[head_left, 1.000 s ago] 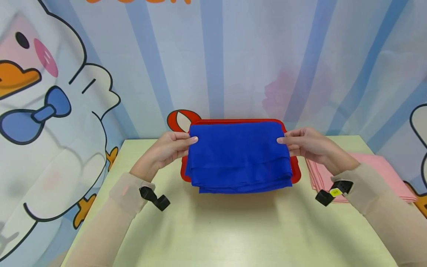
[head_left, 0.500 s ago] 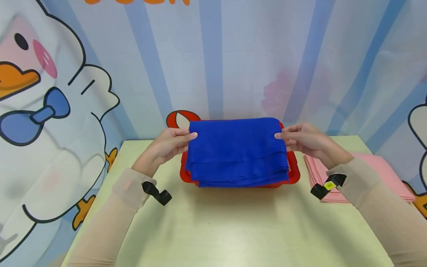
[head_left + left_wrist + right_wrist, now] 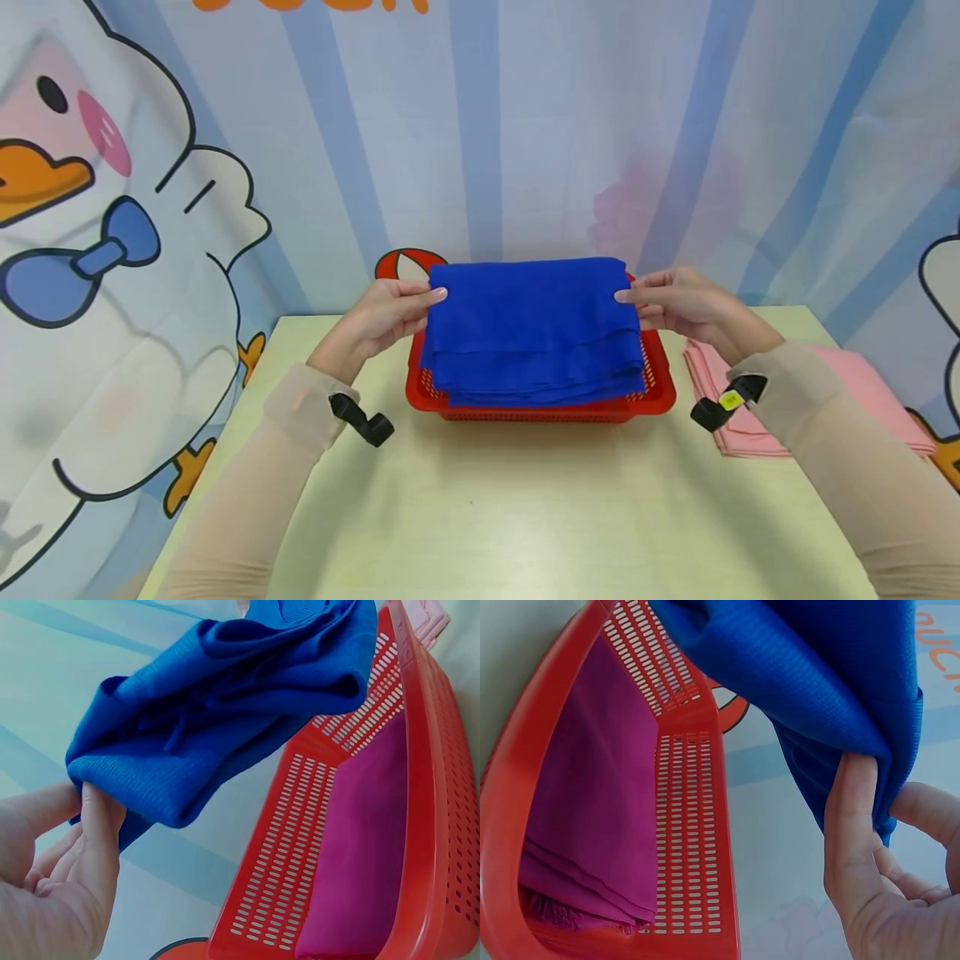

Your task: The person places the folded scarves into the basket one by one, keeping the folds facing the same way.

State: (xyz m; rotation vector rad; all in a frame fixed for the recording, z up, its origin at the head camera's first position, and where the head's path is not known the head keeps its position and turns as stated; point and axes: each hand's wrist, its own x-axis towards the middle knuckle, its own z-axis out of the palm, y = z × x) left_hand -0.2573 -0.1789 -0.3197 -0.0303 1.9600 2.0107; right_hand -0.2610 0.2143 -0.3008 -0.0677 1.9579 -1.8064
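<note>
A folded blue cloth [image 3: 532,325] hangs level above a red plastic basket [image 3: 540,413], hiding most of the basket's inside in the head view. My left hand [image 3: 384,321] pinches the cloth's far left corner between thumb and fingers. At the far right corner my right hand [image 3: 686,307] pinches it the same way. Both wrist views show the basket's slotted walls, with a folded magenta cloth [image 3: 360,847] lying inside. That magenta cloth [image 3: 592,787] has a fringed edge in the right wrist view. The blue cloth is apart from it.
A folded pink cloth [image 3: 847,387] lies on the pale table [image 3: 480,517] to the right of the basket, partly behind my right wrist. Close behind the table hangs a printed curtain [image 3: 540,133] with blue stripes and a cartoon duck.
Both hands have carried the blue cloth farther back and slightly inward over the basket. More of the basket's front rim and side walls now shows.
</note>
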